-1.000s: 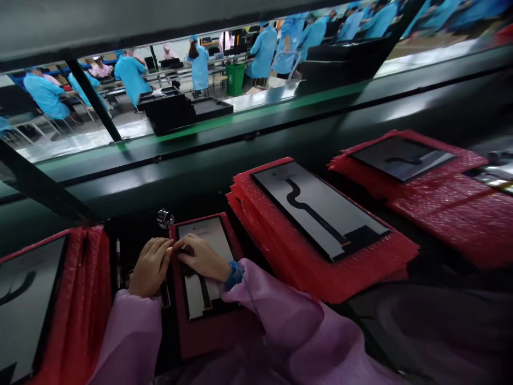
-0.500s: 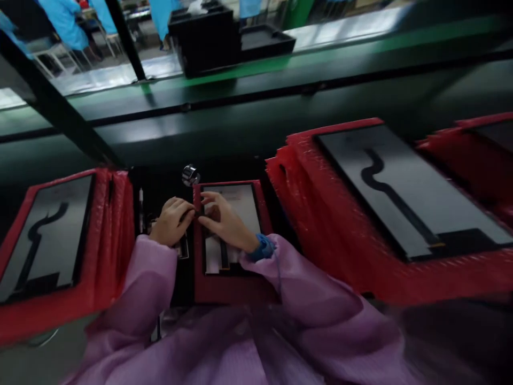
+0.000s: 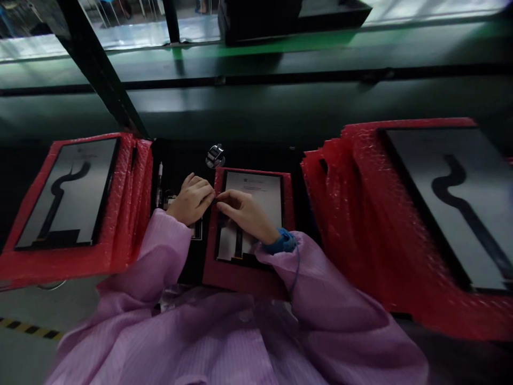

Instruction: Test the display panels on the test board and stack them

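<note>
In front of me a display panel (image 3: 262, 187) with a pale grey back and black edges lies on a red bubble-wrap sheet (image 3: 244, 279). A black flex cable (image 3: 239, 243) runs up its lower part and passes under my right hand (image 3: 250, 214). At the panel's left edge that hand pinches a small dark piece, which looks like the cable's free end. My left hand (image 3: 192, 199) meets it there, thumb and forefinger closed on the same piece. The fingers hide most of it. A blue band (image 3: 282, 241) circles my right wrist.
Stacked red bubble wrap with a panel on top stands at left (image 3: 68, 192) and right (image 3: 476, 203). Beyond the sheet sits a shiny metal roll-like object (image 3: 215, 156); a pen (image 3: 160, 182) lies left of my hands. A dark post (image 3: 100, 64) slants at the back left.
The camera has turned and tipped down, so the bench appears shifted. Both hands stay together at the panel's left edge, and the right hand's fingers have drawn closer together.
</note>
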The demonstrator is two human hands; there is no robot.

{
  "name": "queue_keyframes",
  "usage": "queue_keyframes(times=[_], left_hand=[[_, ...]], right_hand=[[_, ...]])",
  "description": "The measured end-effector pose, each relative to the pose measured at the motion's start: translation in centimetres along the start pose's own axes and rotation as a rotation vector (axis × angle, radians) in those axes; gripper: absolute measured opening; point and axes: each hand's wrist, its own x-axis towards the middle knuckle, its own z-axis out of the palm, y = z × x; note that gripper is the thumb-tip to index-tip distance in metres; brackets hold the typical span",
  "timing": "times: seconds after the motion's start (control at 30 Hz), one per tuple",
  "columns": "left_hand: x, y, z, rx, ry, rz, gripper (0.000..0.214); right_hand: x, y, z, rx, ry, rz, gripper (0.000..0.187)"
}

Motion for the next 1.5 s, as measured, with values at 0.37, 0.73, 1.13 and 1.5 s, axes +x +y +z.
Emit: queue_keyframes(times=[0.37, 0.73, 1.13, 1.5], left_hand=[[-0.3, -0.4, -1.1, 0.009, 0.060, 0.059, 0.017], [-0.3, -1.4, -2.2, 0.150, 0.368, 0.264, 0.019], [0.0, -2.9, -2.7, 0.144, 0.138, 0.337, 0.023], [0.6, -2.9, -2.2, 0.146, 0.191, 0.453, 0.019]], right_hand=[[-0.5, 0.0, 0.4, -0.110, 0.007, -0.031, 0.028], [0.8, -0.7, 1.2, -0.043, -0.045, -0.102, 0.033], [2.3, -1.1, 1.4, -0.371, -0.012, -0.278, 0.010], [3.2, -0.5, 1.4, -0.527, -0.034, -0.324, 0.008]])
